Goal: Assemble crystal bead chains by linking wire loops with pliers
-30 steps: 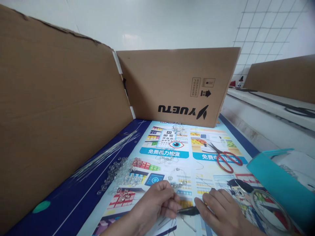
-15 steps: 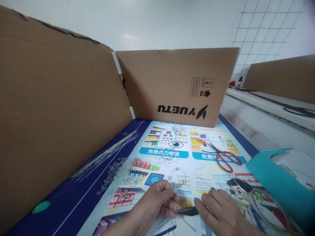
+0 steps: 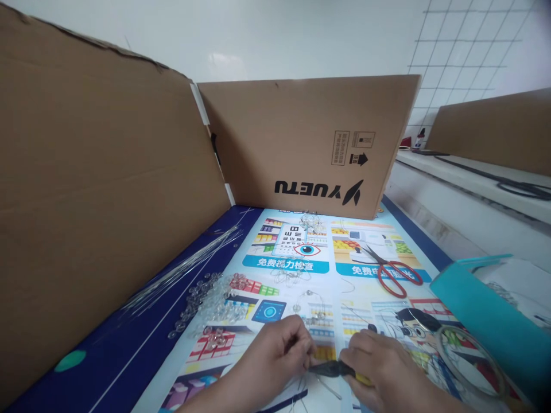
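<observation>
Near the bottom centre, my left hand (image 3: 282, 355) is closed in a pinch on what looks like a thin wire, mostly hidden by the fingers. My right hand (image 3: 383, 367) is wrapped round pliers (image 3: 329, 369) with dark jaws and a yellow-and-black handle. The plier tips point left and reach the left fingertips; whether they grip anything is hidden. Cut wire pieces (image 3: 325, 388) lie below the jaws. Just beyond the hands sits a wire loop threaded with clear beads (image 3: 309, 310).
Clear beads (image 3: 215, 304) are heaped to the left, beside a bundle of straight wires (image 3: 185, 269). Red-handled scissors (image 3: 394, 272), a wire coil (image 3: 471, 361) and a turquoise box (image 3: 486, 321) are on the right. Cardboard panels (image 3: 301, 137) stand behind and left.
My left hand has rolled slightly, so its fingers are more hidden. My right hand has shifted a little, showing more of the yellow plier handle. The view has tilted slightly.
</observation>
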A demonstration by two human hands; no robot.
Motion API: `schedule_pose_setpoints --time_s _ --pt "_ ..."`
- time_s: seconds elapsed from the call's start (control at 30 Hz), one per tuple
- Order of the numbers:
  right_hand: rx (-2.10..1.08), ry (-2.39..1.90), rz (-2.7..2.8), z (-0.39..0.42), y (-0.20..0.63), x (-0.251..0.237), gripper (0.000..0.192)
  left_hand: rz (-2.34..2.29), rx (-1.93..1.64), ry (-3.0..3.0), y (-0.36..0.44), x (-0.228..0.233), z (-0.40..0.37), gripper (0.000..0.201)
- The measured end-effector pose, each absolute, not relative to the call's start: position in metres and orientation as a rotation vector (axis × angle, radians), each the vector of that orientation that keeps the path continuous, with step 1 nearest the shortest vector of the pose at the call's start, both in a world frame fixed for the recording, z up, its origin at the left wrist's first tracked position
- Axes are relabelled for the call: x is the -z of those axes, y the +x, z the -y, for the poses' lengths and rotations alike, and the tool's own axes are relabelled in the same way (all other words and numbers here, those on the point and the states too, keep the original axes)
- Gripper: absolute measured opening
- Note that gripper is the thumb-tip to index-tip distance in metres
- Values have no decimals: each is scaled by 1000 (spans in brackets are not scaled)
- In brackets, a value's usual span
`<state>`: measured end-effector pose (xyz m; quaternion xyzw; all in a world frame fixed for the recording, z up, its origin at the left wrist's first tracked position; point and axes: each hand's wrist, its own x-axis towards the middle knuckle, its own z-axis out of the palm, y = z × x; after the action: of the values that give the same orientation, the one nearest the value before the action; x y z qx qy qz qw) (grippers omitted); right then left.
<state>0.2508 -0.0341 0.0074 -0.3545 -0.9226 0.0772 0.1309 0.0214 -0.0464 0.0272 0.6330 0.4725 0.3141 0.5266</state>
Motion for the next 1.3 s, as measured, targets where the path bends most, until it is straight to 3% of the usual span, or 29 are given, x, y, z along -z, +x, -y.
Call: schedule_pose_setpoints --time_s 0.17,0.53,0.73,1.03,1.3 --pt "-482 -1209 2724 35 249 -16 6 -1180 -644 1814 22 -34 51 17" --pt "-762 -1295 2672 35 249 -19 6 -1187 -635 1809 24 -35 50 17" --pt "-379 -1192 2555 35 248 -6 10 -1231 -791 1238 24 -26 38 13" --pt "457 -684 2491 32 252 -5 21 -1186 -807 883 26 -15 33 33" --pt "693 -542 2510 39 245 -25 30 -1184 -810 926 33 -7 40 26"
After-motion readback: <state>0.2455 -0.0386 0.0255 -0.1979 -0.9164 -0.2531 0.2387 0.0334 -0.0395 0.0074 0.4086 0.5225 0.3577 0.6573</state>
